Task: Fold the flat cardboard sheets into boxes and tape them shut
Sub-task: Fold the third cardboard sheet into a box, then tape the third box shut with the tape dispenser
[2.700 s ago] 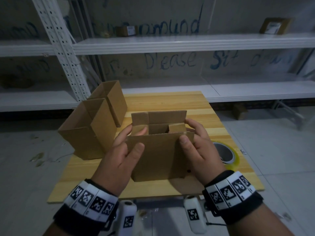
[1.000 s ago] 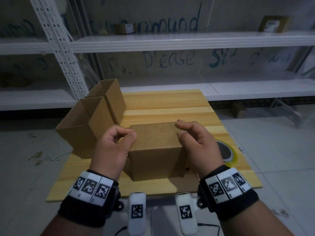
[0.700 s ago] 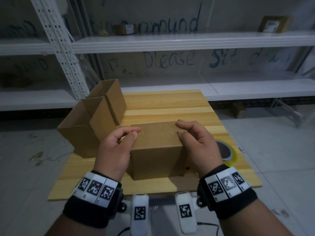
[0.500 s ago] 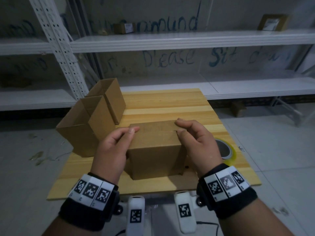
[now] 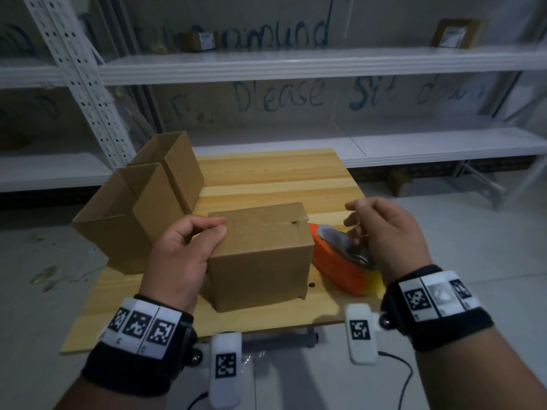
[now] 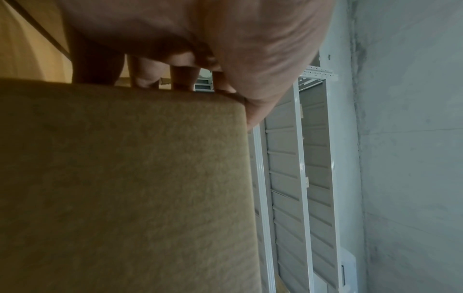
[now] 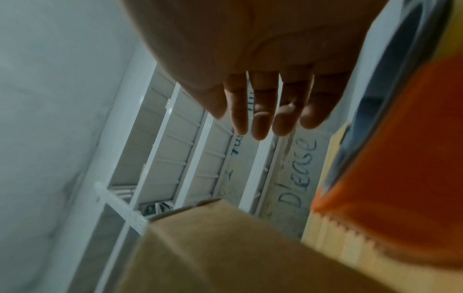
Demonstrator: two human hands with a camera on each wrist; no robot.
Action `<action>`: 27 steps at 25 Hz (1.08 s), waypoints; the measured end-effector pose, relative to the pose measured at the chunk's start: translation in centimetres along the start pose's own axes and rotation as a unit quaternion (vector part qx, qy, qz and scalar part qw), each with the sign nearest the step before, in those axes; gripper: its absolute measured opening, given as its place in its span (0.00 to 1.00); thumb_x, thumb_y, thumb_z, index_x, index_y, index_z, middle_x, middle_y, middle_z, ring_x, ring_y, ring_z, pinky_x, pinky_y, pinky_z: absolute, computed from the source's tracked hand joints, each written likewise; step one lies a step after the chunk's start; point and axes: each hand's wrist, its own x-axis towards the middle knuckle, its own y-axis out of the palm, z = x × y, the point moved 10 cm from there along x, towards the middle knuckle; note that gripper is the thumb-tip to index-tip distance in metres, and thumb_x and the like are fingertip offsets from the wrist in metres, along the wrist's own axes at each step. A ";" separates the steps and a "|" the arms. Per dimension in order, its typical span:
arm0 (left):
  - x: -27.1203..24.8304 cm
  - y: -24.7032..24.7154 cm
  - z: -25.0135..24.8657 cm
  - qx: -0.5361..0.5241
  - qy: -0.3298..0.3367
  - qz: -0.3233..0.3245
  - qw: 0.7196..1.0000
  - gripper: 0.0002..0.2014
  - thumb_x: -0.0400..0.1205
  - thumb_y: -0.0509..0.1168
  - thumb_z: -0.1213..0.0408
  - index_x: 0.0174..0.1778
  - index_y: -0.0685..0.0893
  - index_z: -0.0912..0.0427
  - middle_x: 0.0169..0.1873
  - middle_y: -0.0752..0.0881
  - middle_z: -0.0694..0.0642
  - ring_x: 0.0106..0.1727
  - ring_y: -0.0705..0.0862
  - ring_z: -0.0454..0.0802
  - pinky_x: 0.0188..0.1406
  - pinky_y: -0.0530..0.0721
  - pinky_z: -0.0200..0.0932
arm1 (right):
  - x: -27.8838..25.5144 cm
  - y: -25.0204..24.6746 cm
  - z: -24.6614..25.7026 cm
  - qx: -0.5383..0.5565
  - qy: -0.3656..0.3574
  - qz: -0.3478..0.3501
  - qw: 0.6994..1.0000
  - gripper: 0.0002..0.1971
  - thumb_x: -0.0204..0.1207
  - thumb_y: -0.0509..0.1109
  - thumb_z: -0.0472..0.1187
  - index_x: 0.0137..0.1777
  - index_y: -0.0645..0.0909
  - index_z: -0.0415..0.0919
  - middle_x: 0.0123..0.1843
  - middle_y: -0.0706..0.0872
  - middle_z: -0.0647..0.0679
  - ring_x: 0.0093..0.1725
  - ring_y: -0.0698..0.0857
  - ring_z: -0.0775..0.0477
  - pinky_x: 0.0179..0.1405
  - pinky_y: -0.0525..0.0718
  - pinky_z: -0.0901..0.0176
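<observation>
— Your right hand (image 5: 393, 229) has left the closed box (image 5: 260, 253) and now hovers, fingers loose, over the orange tape dispenser (image 5: 340, 261).
— And your left hand (image 5: 183, 255)?
— Its grip curls over the box's top left edge; the box stands on the bench (image 5: 275, 176)

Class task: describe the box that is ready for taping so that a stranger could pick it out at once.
On the wooden table, find the three cardboard boxes. It is the nearest box, under the left hand, beside the orange tape dispenser. Only its top flaps are folded shut; the two open boxes gape.
</observation>
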 end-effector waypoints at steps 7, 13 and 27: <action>-0.1 -0.2 0.4 -0.005 0.001 0.000 1.000 0.06 0.85 0.76 0.60 0.49 0.97 0.44 0.61 0.93 0.54 0.67 0.88 0.67 0.70 0.86 0.78 | -0.6 2.6 -1.7 -0.436 -0.024 0.121 0.892 0.30 0.73 0.83 0.64 0.73 0.79 0.60 0.61 0.90 0.58 0.60 0.89 0.49 0.56 0.90 0.51; -0.2 -0.3 0.2 -0.010 0.014 -0.012 1.000 0.07 0.86 0.76 0.62 0.50 0.97 0.45 0.59 0.93 0.53 0.67 0.89 0.67 0.68 0.87 0.74 | -1.3 3.8 -2.0 -0.540 -0.081 0.144 0.825 0.39 0.81 0.77 0.60 0.88 0.63 0.61 0.77 0.87 0.49 0.73 0.86 0.40 0.77 0.83 0.40; -1.2 0.1 -2.0 0.038 0.059 -0.008 0.997 0.09 0.89 0.72 0.58 0.55 0.95 0.37 0.53 0.94 0.42 0.55 0.91 0.44 0.45 0.88 0.41 | -1.2 -1.0 3.5 0.221 -0.001 0.108 0.969 0.17 0.79 0.74 0.49 0.61 0.90 0.38 0.41 0.94 0.41 0.33 0.92 0.46 0.30 0.90 0.58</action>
